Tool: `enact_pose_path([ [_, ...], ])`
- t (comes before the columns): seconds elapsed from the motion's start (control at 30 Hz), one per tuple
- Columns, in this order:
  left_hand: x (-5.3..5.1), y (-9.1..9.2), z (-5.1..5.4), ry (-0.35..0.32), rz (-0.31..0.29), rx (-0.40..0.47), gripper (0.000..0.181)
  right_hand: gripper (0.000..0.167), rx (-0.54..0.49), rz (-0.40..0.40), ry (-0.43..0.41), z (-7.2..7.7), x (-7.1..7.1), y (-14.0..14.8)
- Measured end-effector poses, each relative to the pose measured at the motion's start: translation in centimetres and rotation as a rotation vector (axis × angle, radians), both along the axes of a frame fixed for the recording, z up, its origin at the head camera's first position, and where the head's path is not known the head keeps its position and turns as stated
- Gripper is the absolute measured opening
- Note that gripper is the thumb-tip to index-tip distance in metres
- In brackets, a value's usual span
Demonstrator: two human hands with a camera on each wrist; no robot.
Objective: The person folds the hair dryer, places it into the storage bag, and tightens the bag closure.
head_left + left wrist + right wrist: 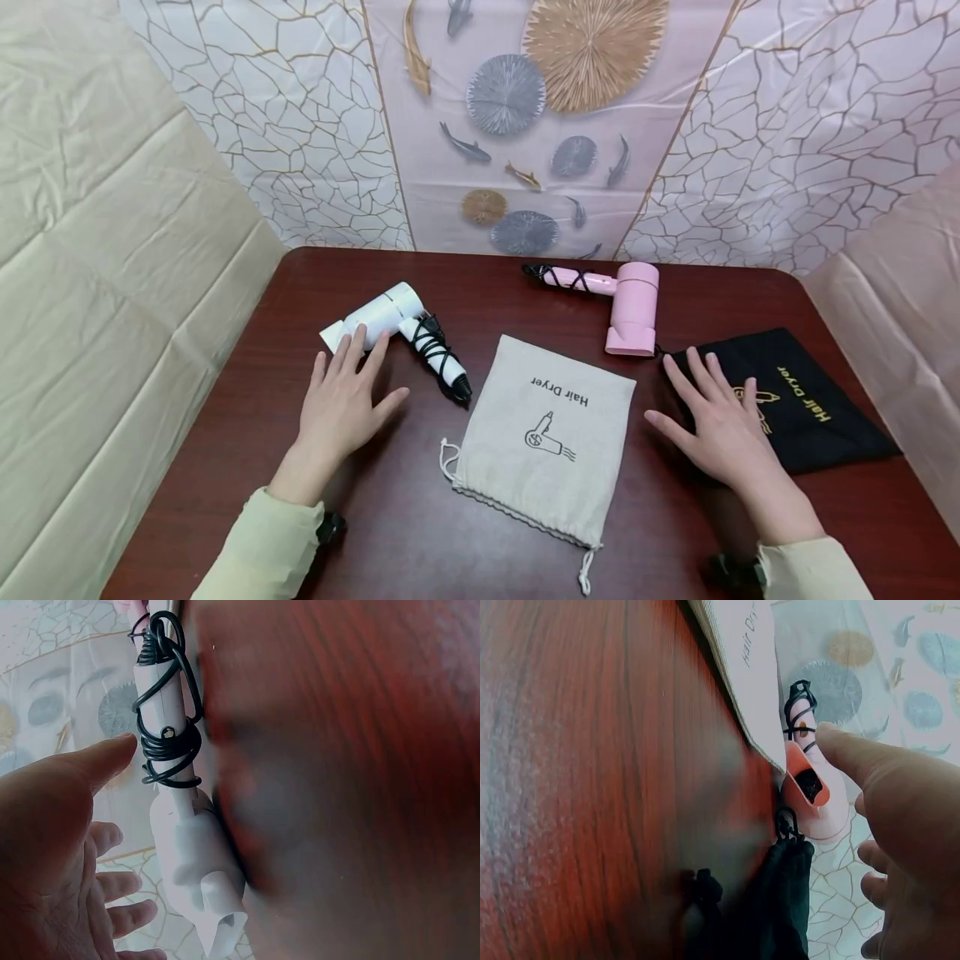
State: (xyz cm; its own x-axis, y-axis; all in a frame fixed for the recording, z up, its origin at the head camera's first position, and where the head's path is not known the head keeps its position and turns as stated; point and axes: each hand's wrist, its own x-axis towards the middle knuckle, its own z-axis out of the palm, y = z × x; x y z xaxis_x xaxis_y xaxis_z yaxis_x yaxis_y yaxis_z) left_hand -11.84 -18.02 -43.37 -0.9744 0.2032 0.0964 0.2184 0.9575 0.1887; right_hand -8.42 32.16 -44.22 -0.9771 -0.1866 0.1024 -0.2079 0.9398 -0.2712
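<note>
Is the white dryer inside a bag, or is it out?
Out. The white dryer lies uncovered on the table, beside the beige bag.

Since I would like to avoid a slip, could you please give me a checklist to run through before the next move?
1. Left hand free: ok, it holds nothing, near the white dryer.
2. Right hand free: ok, it holds nothing, near the black bag.
3. White dryer's cord wound up: ok.
4. Pink dryer wrapped likewise: ok.
5. Beige bag held open: not ok, it lies flat.
6. Black bag empty: cannot tell, its inside is hidden.
</note>
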Motion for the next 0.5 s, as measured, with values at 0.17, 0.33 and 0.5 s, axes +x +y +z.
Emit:
enact_pose_path([
  [0.17, -0.5, -0.1, 0.5, -0.008, -0.021, -0.03, 0.087, 0.086, 0.002, 0.019, 0.011, 0.0, 0.2, -0.3],
  [0.33, -1.4, -0.4, 1.0, -0.01, -0.036, -0.087, 0.088, 0.086, 0.004, 0.025, 0.009, 0.2, 0.5, -0.5],
  [0.5, -2.3, -0.7, 1.4, 0.003, -0.055, -0.101, 0.088, 0.087, -0.006, 0.038, -0.003, 0.6, 0.6, -0.8],
])
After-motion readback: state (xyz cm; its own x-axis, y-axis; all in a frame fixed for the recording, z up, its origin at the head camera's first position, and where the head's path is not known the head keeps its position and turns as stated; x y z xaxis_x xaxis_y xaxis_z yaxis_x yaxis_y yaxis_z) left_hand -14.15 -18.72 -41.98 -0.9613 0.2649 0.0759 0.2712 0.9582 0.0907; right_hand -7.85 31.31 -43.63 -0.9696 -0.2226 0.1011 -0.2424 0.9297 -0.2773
